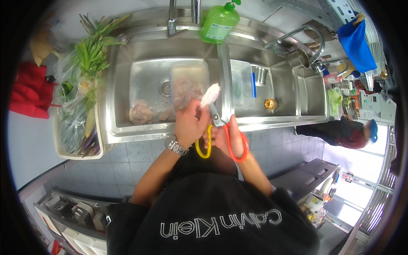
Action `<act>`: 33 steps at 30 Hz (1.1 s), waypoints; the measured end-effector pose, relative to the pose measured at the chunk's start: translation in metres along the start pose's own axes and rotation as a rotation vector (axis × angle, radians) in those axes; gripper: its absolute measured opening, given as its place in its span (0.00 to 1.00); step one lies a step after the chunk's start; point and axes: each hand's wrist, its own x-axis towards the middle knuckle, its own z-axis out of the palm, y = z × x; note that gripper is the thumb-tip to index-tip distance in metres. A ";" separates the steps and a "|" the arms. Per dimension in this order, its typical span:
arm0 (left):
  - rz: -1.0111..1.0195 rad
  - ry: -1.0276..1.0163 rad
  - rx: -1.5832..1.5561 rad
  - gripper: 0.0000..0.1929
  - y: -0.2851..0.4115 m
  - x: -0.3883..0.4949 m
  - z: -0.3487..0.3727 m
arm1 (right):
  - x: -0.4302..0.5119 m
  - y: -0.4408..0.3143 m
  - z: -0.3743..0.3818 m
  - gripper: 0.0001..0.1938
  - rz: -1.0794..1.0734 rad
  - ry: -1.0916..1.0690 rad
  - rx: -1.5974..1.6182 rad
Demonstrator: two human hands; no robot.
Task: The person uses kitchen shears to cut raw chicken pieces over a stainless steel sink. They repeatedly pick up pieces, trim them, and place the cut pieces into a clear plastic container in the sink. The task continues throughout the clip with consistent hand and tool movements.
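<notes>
My left hand (192, 122), with a metal watch on its wrist, holds a pale piece of raw poultry (210, 95) over the sink's edge. Kitchen scissors (216, 116) with one yellow and one red handle loop are in my right hand (228, 137), their blades up against the piece. Behind the hands, a clear plastic container (190, 68) with cut raw meat in it stands in the left steel basin (145, 68). More raw meat pieces (142, 112) lie on the basin floor, left of the container and near the front wall.
The middle basin holds a clear container with a blue edge (244, 79), a steel pot (260, 76) and a small round dish (270, 104). A green soap bottle (220, 24) stands behind. At left is a vegetable crate (102, 140). A person in a blue cap (347, 133) stands far right.
</notes>
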 end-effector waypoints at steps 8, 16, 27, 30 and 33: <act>0.104 -0.009 0.220 0.13 -0.018 0.017 -0.032 | -0.015 0.006 -0.005 0.45 0.009 -0.066 0.078; 0.220 -0.139 0.163 0.10 -0.016 0.003 -0.027 | -0.009 -0.001 -0.003 0.44 0.002 -0.021 0.068; 0.236 -0.213 0.219 0.10 -0.015 0.011 -0.035 | -0.014 -0.004 -0.001 0.38 0.020 0.181 -0.121; 0.299 -0.290 0.218 0.10 -0.022 -0.002 -0.031 | -0.002 0.004 0.006 0.40 -0.108 0.206 -0.039; 0.252 -0.240 0.248 0.10 -0.027 -0.001 -0.031 | -0.009 -0.006 -0.005 0.38 0.058 0.216 -0.029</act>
